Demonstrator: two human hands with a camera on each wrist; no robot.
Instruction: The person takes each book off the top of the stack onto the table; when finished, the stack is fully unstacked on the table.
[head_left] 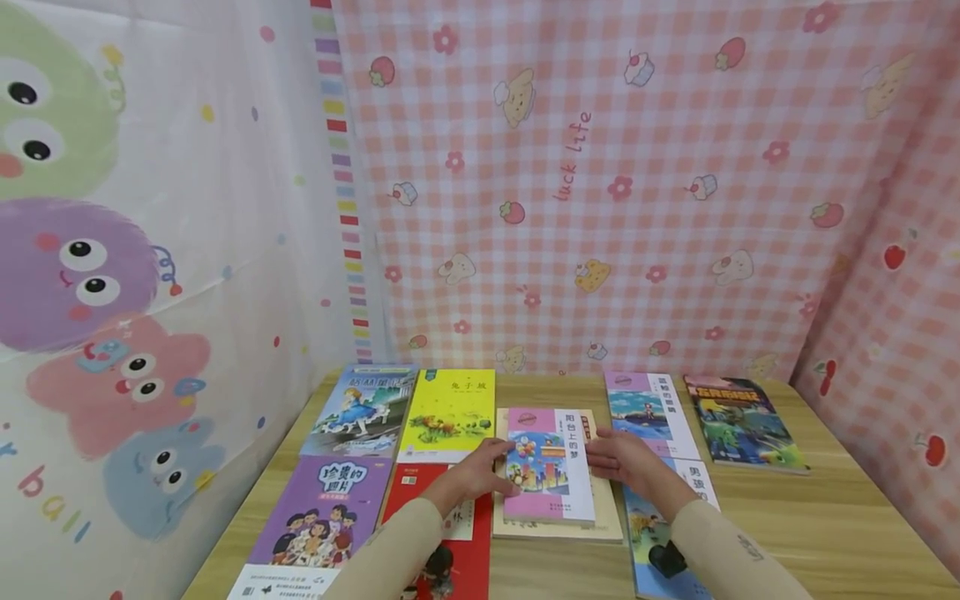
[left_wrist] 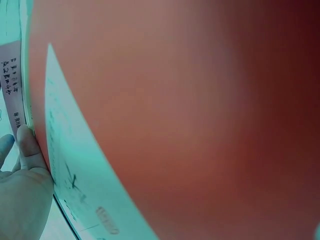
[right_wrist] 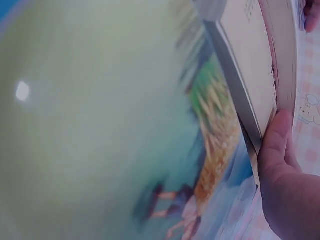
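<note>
A pink-and-white book (head_left: 540, 467) with a colourful city picture lies over a larger cream book (head_left: 611, 521) in the middle of the table. My left hand (head_left: 480, 472) holds its left edge, the thumb low on that side and the fingers higher up. Along its right edge my right hand (head_left: 633, 467) rests with fairly straight fingers touching the side. In the right wrist view the thumb (right_wrist: 275, 137) is right at the page edges. A red book (left_wrist: 150, 125) fills most of the left wrist view, close beneath that wrist.
On the left lie a blue book (head_left: 363, 412), a yellow book (head_left: 450, 417) and a purple book (head_left: 322, 517). Right of the hands are a pink-edged book (head_left: 637, 417), a blue-green book (head_left: 648, 537) under the right forearm and a dark book (head_left: 750, 421). Patterned curtains (head_left: 600, 167) stand behind the table.
</note>
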